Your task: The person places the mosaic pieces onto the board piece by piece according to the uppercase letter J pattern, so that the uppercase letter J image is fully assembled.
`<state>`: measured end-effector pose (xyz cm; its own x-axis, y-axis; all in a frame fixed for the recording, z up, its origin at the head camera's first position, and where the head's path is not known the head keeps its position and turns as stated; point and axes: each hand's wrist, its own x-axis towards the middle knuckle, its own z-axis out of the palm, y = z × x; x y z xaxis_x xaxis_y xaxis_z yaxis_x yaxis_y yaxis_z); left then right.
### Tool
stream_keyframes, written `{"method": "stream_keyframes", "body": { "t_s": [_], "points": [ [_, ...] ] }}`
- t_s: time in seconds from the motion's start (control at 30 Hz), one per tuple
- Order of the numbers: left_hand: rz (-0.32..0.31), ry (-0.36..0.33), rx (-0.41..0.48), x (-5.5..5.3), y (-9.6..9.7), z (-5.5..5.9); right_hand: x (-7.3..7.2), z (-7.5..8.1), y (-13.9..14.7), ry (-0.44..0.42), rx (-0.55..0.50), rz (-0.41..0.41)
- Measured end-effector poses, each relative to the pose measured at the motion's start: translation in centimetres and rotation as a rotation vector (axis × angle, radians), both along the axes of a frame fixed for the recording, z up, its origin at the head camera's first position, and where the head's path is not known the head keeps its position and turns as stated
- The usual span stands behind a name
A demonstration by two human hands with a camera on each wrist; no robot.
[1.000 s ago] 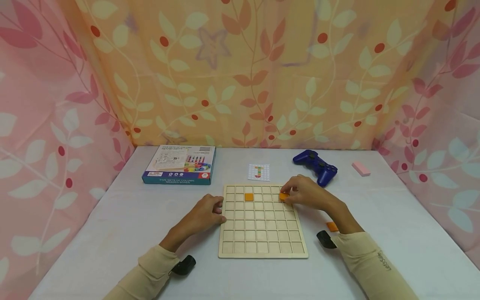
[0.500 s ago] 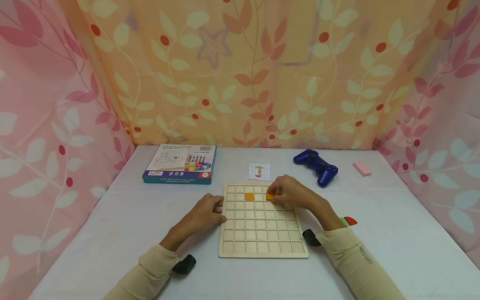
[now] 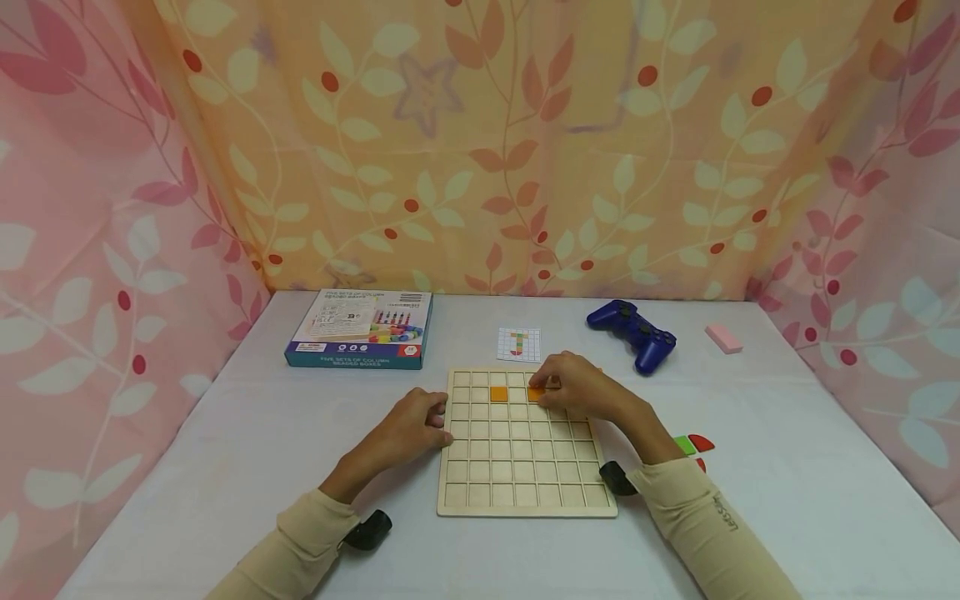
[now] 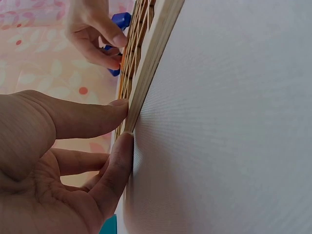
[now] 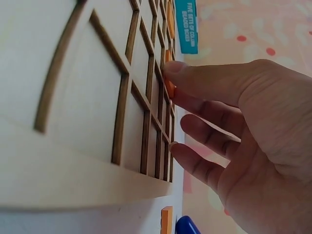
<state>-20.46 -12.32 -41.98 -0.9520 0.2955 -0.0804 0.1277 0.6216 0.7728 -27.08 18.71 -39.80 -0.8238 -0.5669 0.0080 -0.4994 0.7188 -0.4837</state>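
Note:
A light wooden grid board (image 3: pixel 510 454) lies on the table. One orange square tile (image 3: pixel 498 394) is set in its second row from the far edge. My right hand (image 3: pixel 581 385) pinches another orange tile (image 3: pixel 535 394) between thumb and fingers, at a cell of that same row, one cell apart from the first. In the right wrist view, the thumb presses on this tile (image 5: pixel 169 87), while the other fingers curl by the grid. With thumb and fingers, my left hand (image 3: pixel 405 427) holds the board's left edge, as the left wrist view also shows.
A grid card (image 3: pixel 518 344) with a coloured pattern lies beyond the board. Green (image 3: pixel 685 446) and red pieces (image 3: pixel 702 442) are by my right forearm. A boxed bead set (image 3: pixel 360 329), a blue game controller (image 3: pixel 632 335) and a pink block (image 3: pixel 723 338) stand farther back.
My right hand has slid left over the board with the orange tile. Green and red pieces have come into view by the forearm, which now hides a loose orange piece. The left hand stays put.

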Motion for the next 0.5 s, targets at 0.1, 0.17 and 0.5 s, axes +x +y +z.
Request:
{"method": "stream_keyframes", "body": {
  "t_s": [0.1, 0.17, 0.5],
  "points": [
    [-0.003, 0.001, -0.002, 0.0, 0.1, -0.1, 0.2, 0.0, 0.3, -0.018, -0.035, -0.006],
    [-0.005, 0.001, -0.003, 0.0, 0.1, -0.1, 0.3, -0.1, 0.6, -0.037, -0.061, -0.019],
    [-0.006, -0.01, -0.004, 0.0, 0.0, 0.1, -0.3, 0.4, 4.2, -0.081, -0.091, -0.102]
  ]
}}
